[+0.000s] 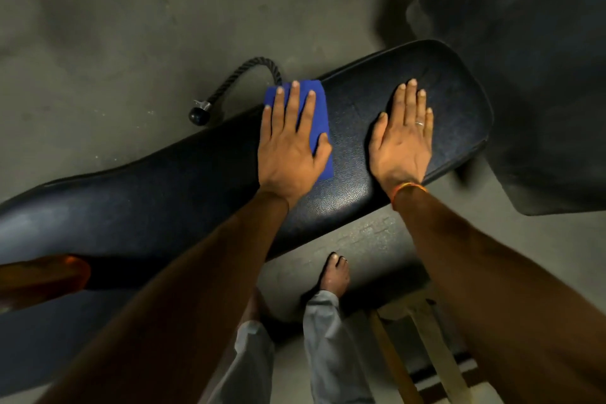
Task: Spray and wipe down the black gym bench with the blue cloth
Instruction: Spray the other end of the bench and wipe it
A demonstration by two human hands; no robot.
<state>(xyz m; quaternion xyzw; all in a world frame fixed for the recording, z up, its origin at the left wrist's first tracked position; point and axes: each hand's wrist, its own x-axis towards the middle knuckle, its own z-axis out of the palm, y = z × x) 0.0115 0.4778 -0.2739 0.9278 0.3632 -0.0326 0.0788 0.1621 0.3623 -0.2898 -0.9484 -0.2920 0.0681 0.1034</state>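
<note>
The black padded gym bench (354,200) runs diagonally from lower left to upper right across the view. A folded blue cloth (319,115) lies on its far edge, near the middle. My left hand (292,144) is pressed flat on the cloth, fingers spread, the thumb on the cloth's right side. My right hand (405,138) lies flat and bare on the pad to the right, fingers together, a ring on one finger and an orange band at the wrist. No spray bottle can be made out clearly.
A black rope attachment (236,82) with a ball end lies on the grey floor behind the bench. A dark bulky object (531,75) fills the upper right. An orange-brown object (42,279) sits at the left edge. My bare foot (334,275) stands under the bench beside wooden slats (436,348).
</note>
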